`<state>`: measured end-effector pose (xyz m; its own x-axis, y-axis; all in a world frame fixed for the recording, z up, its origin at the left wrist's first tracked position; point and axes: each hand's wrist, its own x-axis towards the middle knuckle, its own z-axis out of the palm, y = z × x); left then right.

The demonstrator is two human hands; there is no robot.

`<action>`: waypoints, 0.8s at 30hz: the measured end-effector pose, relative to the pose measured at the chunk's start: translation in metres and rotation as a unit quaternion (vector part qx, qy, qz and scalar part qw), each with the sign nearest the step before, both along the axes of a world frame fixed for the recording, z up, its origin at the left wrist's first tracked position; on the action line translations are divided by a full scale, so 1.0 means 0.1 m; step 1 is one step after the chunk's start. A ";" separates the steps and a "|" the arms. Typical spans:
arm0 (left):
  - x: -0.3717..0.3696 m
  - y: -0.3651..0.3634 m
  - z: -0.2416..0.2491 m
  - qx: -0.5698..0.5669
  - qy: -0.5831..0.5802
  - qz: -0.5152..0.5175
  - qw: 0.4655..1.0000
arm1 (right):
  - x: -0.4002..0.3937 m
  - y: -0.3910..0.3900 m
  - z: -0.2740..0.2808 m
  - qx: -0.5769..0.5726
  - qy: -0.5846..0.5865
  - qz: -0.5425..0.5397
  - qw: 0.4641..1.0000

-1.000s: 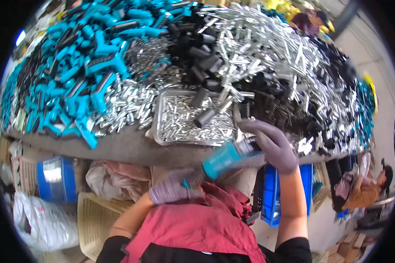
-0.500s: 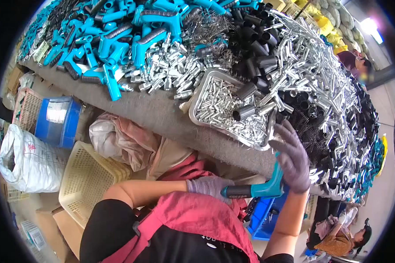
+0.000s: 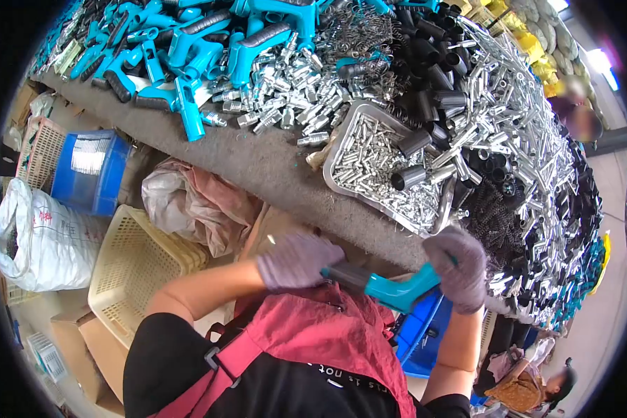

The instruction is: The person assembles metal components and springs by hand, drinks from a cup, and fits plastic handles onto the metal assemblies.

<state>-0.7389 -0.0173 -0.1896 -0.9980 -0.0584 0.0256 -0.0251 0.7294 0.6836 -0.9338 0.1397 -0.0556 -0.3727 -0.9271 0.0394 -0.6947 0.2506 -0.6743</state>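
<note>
A teal plastic gun-shaped body [image 3: 397,289] with a black grip lies across my front, above the red apron. My left hand [image 3: 296,261], in a grey-purple knit glove and slightly blurred, is closed around the end of the black grip. At the other end, my gloved right hand [image 3: 460,268] curls its fingers around the teal tube; its tip is hidden. A small bright spot shows above my left hand, too blurred to identify. Just beyond my right hand sits a tray [image 3: 348,188] of small metal pins, with black sleeves lying on top.
Heaped on the bench [image 3: 258,174] are teal gun bodies [image 3: 188,108], metal fittings [image 3: 285,97], black sleeves [image 3: 432,83] and metal tubes [image 3: 515,125]. Cream baskets [image 3: 129,272], a blue bin [image 3: 94,188] and a white sack [image 3: 49,237] stand left. A person [image 3: 526,386] sits lower right.
My left hand has moved up and left with the grip end. My right hand has come down from open fingers beside the tray and closed around the teal tube.
</note>
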 end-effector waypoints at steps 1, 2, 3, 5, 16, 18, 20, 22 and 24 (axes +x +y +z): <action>0.06 -0.18 0.12 -0.160 0.119 0.037 0.979 | 0.09 -0.01 -0.01 0.007 -0.007 0.002 1.000; 0.12 -0.31 0.12 -0.198 0.101 0.039 0.974 | 0.16 -0.06 -0.03 0.009 -0.009 0.003 1.000; 0.19 -0.43 0.14 -0.236 0.081 0.039 0.968 | 0.22 -0.10 -0.04 -0.036 -0.042 -0.008 0.998; 0.38 -0.74 0.36 -0.341 0.208 0.204 0.894 | 0.33 -0.24 0.00 -0.058 -0.134 -0.040 0.989; 0.53 -0.77 0.62 0.574 0.323 0.307 0.687 | 0.23 -2.57 -0.66 -0.029 0.467 0.121 0.875; 0.47 -0.71 0.37 0.608 0.253 0.247 0.711 | 0.12 -2.87 -0.86 0.031 0.495 0.120 0.860; 0.36 -0.57 0.32 0.559 0.182 0.307 0.749 | 0.13 -2.99 -0.86 0.101 0.481 0.126 0.862; 0.24 -0.54 0.37 0.503 0.160 0.267 0.806 | 0.07 -3.03 -0.81 0.102 0.482 0.168 0.854; 0.08 -0.55 0.26 0.359 0.133 0.228 0.895 | -0.04 -2.92 -0.70 0.011 0.438 0.146 0.887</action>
